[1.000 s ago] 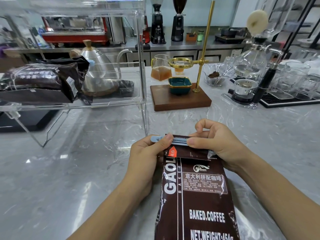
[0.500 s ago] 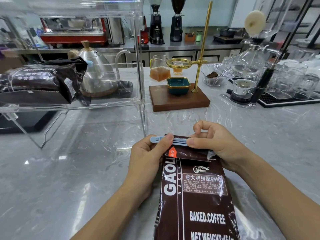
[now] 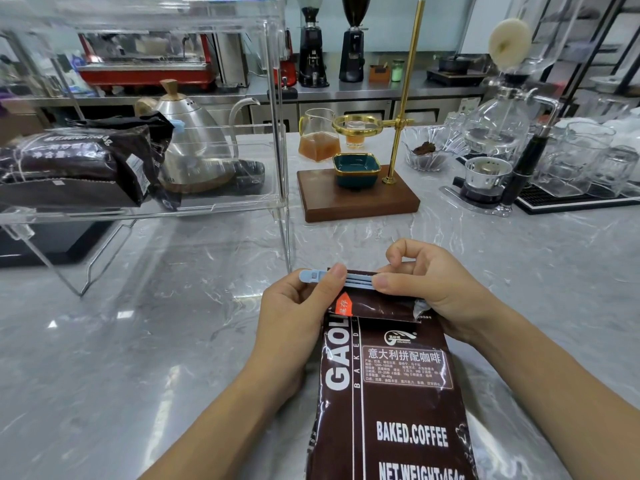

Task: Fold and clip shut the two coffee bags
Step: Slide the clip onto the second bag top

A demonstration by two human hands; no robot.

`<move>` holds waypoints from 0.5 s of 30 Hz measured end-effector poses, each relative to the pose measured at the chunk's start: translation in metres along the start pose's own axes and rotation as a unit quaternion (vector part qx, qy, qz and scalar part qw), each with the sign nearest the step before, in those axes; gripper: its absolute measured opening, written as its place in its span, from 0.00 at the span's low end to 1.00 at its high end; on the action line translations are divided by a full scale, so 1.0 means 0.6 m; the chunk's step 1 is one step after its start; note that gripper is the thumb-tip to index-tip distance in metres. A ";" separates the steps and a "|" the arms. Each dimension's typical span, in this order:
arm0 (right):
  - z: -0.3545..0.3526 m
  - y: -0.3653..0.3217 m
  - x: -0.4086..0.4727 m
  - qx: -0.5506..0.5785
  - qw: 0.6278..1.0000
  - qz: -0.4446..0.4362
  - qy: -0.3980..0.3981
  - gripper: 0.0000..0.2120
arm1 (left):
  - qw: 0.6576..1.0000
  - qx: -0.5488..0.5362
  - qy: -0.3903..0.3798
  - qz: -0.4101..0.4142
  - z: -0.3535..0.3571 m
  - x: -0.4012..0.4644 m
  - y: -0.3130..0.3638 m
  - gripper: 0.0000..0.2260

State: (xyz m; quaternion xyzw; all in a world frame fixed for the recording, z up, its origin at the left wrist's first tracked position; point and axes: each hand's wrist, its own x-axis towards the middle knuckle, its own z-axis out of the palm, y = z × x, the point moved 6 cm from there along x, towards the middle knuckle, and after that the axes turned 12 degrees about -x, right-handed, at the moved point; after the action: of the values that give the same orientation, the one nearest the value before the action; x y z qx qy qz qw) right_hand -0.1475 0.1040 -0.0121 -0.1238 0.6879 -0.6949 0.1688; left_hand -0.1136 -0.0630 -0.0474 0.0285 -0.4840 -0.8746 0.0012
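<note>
A dark brown coffee bag [image 3: 388,393] lies on the marble counter in front of me, its top folded over. A light blue clip [image 3: 356,280] runs across that fold. My left hand [image 3: 298,313] pinches the clip's left end with the thumb on top. My right hand [image 3: 433,285] pinches the clip's right end, thumb pressing down, fingers curled behind. A second dark coffee bag [image 3: 79,164] lies on the clear acrylic shelf [image 3: 207,211] at the left, with a blue clip [image 3: 178,125] showing at its folded end.
A steel gooseneck kettle [image 3: 194,143] stands behind the shelf. A wooden drip stand [image 3: 356,199] with a brass pole and teal bowl sits beyond the bag. A siphon brewer [image 3: 498,133] and glass cups [image 3: 581,161] crowd the right.
Both hands stay on the clip across the bag's fold; the right fingers have lifted slightly behind it. The view has shifted a little; the bag has not moved.
</note>
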 end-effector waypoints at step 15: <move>0.004 0.002 0.000 -0.005 1.000 0.007 -0.012 0.14 | 0.999 -0.022 -0.018 0.036 0.002 0.004 0.009 0.11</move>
State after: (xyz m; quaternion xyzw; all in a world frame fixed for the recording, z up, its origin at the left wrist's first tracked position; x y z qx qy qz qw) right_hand -0.1464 0.1017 -0.0132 -0.1282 0.6901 -0.6889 0.1808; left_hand -0.1162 -0.0651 -0.0423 -0.0046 -0.4655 -0.8847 0.0251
